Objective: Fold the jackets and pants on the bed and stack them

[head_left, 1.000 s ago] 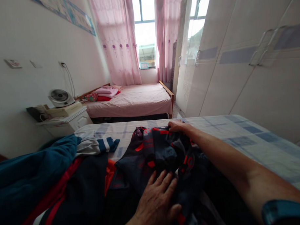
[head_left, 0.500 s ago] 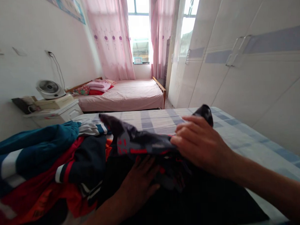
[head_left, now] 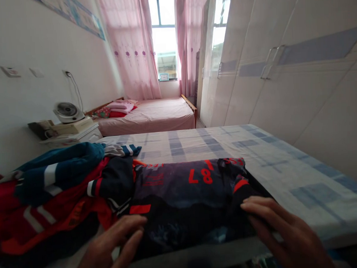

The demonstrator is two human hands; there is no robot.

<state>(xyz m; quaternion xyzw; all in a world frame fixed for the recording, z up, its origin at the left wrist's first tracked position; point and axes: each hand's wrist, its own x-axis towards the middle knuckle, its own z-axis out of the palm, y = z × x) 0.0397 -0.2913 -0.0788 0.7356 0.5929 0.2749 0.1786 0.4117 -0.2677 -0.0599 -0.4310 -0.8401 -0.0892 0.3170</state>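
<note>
A dark jersey (head_left: 181, 200) with red print, including an upside-down number, lies folded and spread before me on the bed. My left hand (head_left: 113, 243) is at its near left edge, with the thumb and fingers apart. At the near right, my right hand (head_left: 284, 232) has its fingertips on the red-banded sleeve, fingers stretched out. Both hands look open. To the left, a heap of clothes (head_left: 60, 181) in teal, red, orange and navy touches the jersey's side.
The jersey rests on a bed (head_left: 272, 150) with a blue-and-white checked sheet. Beyond stands a second bed with a pink sheet (head_left: 160, 113). A small fan (head_left: 68, 111) sits on the nightstand at left, and white wardrobes (head_left: 241, 96) line the right.
The jersey, bunched and partly lifted before, now lies flat with its number showing. My hands have moved apart and nearer to me, to the jersey's two sides.
</note>
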